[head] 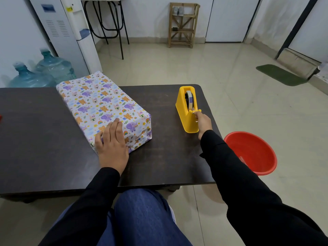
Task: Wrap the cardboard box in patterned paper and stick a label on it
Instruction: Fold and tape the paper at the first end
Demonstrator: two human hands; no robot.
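Left hand (111,141) lies flat on the near end of the box (99,102), which runs away leftward, while right hand (203,121) pinches tape (191,102) at the dispenser (184,119), well to its right.

Glossy plastic dispenser (188,110), matt table (44,130)

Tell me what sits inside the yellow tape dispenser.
A white tape roll with blue print stands upright in the dispenser slot. Its lower part is hidden by the walls. The right hand pinches its free end.
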